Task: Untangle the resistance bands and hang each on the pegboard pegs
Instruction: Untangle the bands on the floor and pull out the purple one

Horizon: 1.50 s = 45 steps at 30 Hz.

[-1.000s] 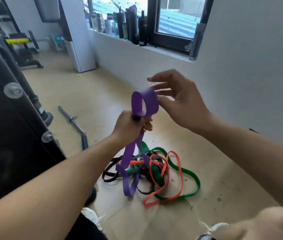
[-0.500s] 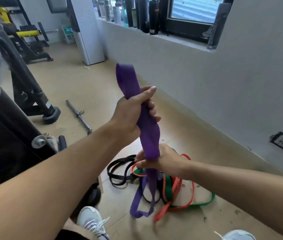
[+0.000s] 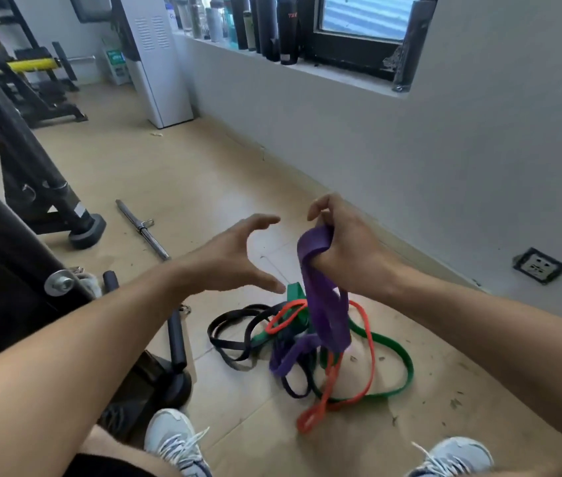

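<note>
Right hand (image 3: 348,249), its grip closed round the top of the wide purple rubber resistance band (image 3: 324,304), lifts it clear of the tangled green, orange and black bands (image 3: 307,352) on the floor, while the spread, empty left hand (image 3: 235,259) hovers beside, apparently to take a strand

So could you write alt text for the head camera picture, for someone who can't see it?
A person's right hand grips a purple band that hangs into a tangle of green, orange and black bands on the floor, while the open left hand hovers beside it. Two sneakers show at the bottom edge.
</note>
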Motion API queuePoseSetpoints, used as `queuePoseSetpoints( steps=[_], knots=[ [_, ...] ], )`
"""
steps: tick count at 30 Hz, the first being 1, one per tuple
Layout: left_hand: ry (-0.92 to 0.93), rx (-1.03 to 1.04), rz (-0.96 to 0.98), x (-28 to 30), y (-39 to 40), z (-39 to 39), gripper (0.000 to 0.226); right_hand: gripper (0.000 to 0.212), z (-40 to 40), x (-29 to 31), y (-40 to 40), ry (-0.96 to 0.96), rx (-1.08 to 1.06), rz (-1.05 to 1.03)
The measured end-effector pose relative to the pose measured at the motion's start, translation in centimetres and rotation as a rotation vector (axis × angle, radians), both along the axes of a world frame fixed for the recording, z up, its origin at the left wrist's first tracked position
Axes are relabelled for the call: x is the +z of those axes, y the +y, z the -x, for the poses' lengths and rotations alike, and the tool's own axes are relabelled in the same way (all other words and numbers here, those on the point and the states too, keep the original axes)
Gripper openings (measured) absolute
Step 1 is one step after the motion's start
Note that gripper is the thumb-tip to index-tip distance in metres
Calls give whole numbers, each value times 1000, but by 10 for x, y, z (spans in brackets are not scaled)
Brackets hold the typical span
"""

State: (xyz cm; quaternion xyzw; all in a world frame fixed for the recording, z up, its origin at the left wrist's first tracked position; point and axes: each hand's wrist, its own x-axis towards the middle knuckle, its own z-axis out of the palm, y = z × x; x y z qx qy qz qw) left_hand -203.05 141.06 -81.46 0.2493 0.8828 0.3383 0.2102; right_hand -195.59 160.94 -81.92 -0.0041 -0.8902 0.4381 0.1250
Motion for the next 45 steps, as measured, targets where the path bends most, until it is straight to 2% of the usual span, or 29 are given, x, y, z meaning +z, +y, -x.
queuePoseSetpoints(
  steps=[1, 2, 4, 5, 7, 10, 13, 17, 21, 23, 26, 29, 31, 33, 35, 37, 38, 40, 45],
  knots=[
    [41, -92, -50, 7, 7, -9, 97, 50, -5, 10, -6, 48, 35, -17],
    [72, -171, -101, 10, 13, -17, 86, 50, -9, 20, -11, 97, 67, -26],
    [126, -219, -182, 13, 24, -29, 41, 49, -15, 33, -15, 164, 110, -13],
    [156, -207, -209, 16, 27, -33, 29, 48, -16, 37, -14, 174, 104, 13],
    [208, -171, -218, 23, 28, -36, 26, 49, -16, 36, -6, 160, 42, 96],
    [107, -127, -337, 31, 22, -34, 10, 44, -18, 22, 6, 13, 63, 203],
    [32, -105, -379, 33, 17, -36, 11, 43, -22, -6, 10, -226, 196, 251],
    [-104, -146, -416, 41, 13, -41, 17, 32, -27, -46, 12, -482, 356, 74],
    [-64, -37, -458, 48, 7, -38, 25, 20, -24, -57, 18, -502, 363, 28],
    [-22, 49, -449, 45, 3, -31, 24, 22, -19, -48, 18, -424, 273, 15],
    [48, 157, -381, 32, -7, -14, 29, 23, -15, -14, 17, -248, 0, 203],
    [93, 125, -288, 22, -14, -9, 26, 13, -18, 30, 11, 49, -136, 323],
    [154, 104, -290, 20, -12, -11, 25, 25, -25, 55, -2, 311, -143, 224],
    [242, 144, -388, 24, -7, -13, 22, 37, -37, 76, -18, 591, -60, 111],
    [348, 144, -480, 33, -1, -17, 16, 41, -47, 89, -27, 862, 47, -69],
    [415, 95, -490, 36, 3, -20, 22, 38, -45, 92, -24, 1009, 51, -243],
    [397, 84, -463, 34, 4, -21, 23, 38, -40, 88, -18, 1003, 13, -296],
    [304, 87, -347, 26, 2, -19, 17, 40, -27, 72, 1, 828, -71, -351],
    [90, 10, -17, 0, -12, -1, 31, 48, -4, 11, 63, 49, -290, -283]
  ],
)
